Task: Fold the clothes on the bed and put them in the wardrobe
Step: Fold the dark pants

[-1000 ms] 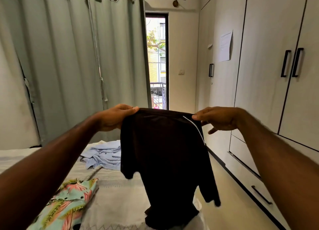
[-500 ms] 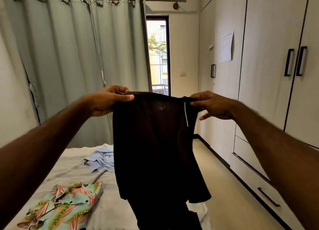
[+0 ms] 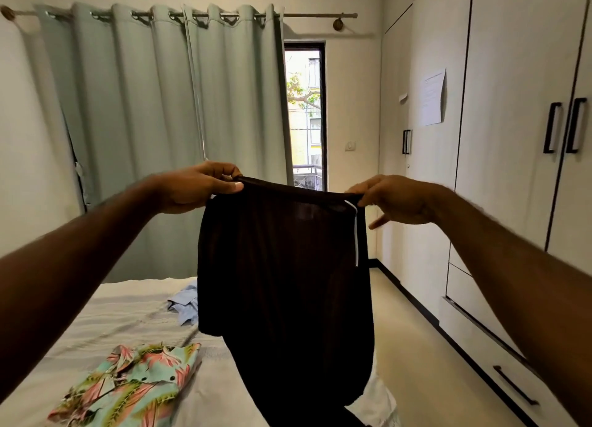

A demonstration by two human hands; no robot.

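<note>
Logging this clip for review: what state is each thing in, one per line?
Black T-shirt: held up, hanging unfolded
Left hand: pinches shirt's top edge
Right hand: pinches shirt's other top corner
Floral shirt: lying on the bed, roughly folded
Light blue garment: crumpled, unfolded
Wardrobe doors: closed
Drawer: closed
Curtain: drawn, gap at right

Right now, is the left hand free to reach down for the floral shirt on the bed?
Probably not yet. The left hand pinches one top corner of the black garment, the right hand the other. The floral shirt lies uncovered on the bed below, so only the grip stands in the way.
</note>
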